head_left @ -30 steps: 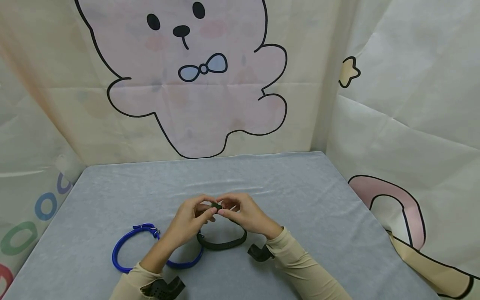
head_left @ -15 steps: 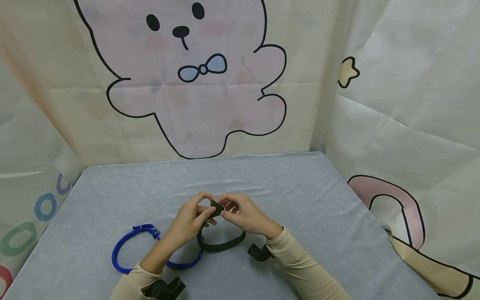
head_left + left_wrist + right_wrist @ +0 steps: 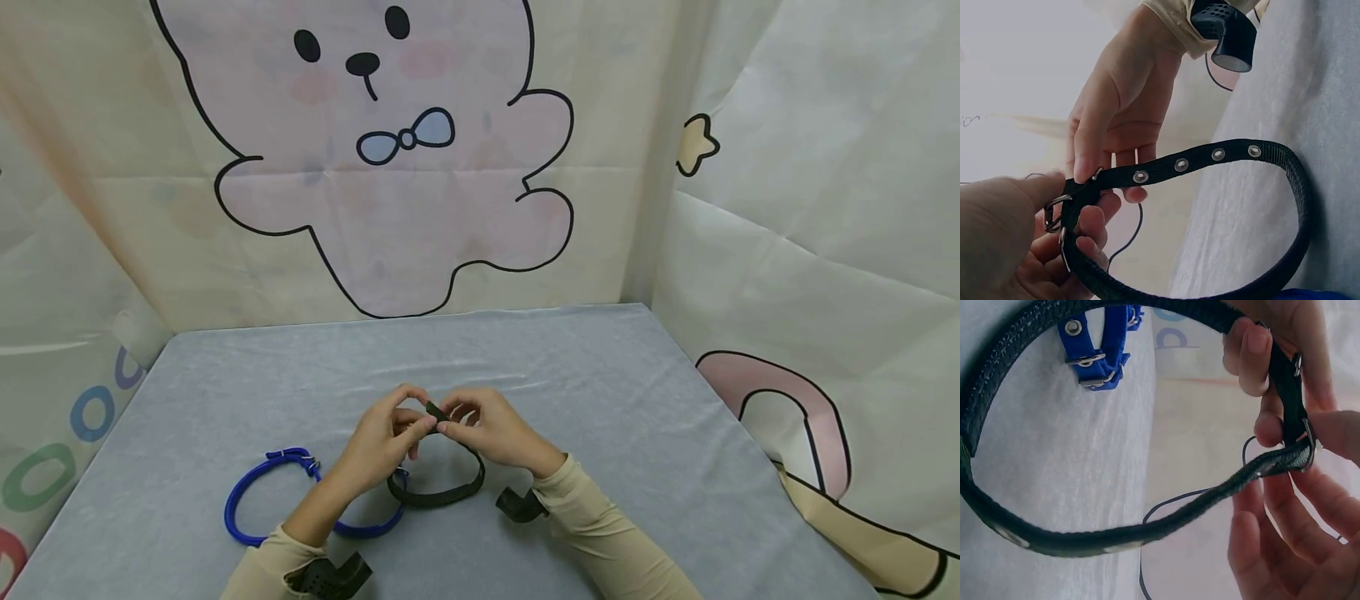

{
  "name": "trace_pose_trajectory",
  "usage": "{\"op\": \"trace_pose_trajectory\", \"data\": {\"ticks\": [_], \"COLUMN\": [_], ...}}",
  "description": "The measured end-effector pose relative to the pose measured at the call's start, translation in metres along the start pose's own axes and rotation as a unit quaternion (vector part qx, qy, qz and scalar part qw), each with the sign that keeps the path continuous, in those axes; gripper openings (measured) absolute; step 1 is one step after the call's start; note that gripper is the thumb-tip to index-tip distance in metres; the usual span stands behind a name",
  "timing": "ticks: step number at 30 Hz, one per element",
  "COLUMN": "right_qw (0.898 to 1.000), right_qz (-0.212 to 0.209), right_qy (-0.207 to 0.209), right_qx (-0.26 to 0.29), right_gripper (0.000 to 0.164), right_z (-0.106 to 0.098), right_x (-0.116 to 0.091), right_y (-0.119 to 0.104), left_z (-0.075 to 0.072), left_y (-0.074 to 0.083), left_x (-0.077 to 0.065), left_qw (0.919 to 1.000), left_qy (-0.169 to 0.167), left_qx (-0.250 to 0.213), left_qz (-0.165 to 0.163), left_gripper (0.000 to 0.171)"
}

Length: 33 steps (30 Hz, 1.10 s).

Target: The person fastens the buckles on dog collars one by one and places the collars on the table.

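Note:
A dark green-black collar forms a loop, its lower part close over the table below both hands. My left hand grips its buckle end, with thumb and fingers around the doubled strap beside the metal buckle. With thumb and fingers my right hand pinches the eyelet strap right at a metal loop. In the left wrist view, metal-rimmed eyelets line the upper strap. The strap's tip is partly hidden by the fingers. Left of the dark collar lies a blue collar, partly behind my left forearm.
The table is covered with grey cloth. Printed curtains stand at its back and sides. A black wrist camera sits at my right cuff and another at my left.
The strap piece between my fingertips showed broader half a second ago and now appears narrower. The collar's hanging loop has shifted slightly left and lower. The blue collar has stayed put.

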State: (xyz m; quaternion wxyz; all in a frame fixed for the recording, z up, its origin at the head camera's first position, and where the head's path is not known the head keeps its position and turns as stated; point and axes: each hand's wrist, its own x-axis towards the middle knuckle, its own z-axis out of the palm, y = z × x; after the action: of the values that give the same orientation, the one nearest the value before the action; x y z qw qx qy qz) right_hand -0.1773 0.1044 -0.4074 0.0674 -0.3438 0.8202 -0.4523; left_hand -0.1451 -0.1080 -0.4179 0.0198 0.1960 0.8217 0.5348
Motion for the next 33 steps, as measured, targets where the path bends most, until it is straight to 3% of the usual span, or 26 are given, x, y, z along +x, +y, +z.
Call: {"op": "trace_pose_trajectory", "data": {"ticks": [4,10,23,33], "right_qw": [1.000,0.998,0.995,0.994], "right_qz": [-0.002,-0.015,-0.059,-0.015], "right_qy": [0.014,0.032,0.065,0.084], "right_qx": [0.010,0.043,0.045,0.063], "right_gripper": [0.018,0.019,0.020,0.026], "right_z": [-0.0011,-0.0001,0.0066,0.0077], "right_x": [0.0006,0.0020,0.0041,0.0038], "right_y": [-0.0010,-0.0011,-0.0036,-0.0020], "left_z": [0.0008,0.0019,0.0044,0.0022], "left_y": [-0.0016,-0.0050,-0.0047,-0.0081], "left_x": [0.0006,0.0022,0.0021,0.0043], "left_qw": [0.9999,0.9995,0.9996,0.9994], "left_qy": [0.008,0.029,0.007,0.026], "left_qx": [-0.015,-0.001,0.020,0.002], "left_qz": [-0.002,0.008,0.017,-0.023], "left_gripper": [0.029,0.017,0.013,0.030]}}
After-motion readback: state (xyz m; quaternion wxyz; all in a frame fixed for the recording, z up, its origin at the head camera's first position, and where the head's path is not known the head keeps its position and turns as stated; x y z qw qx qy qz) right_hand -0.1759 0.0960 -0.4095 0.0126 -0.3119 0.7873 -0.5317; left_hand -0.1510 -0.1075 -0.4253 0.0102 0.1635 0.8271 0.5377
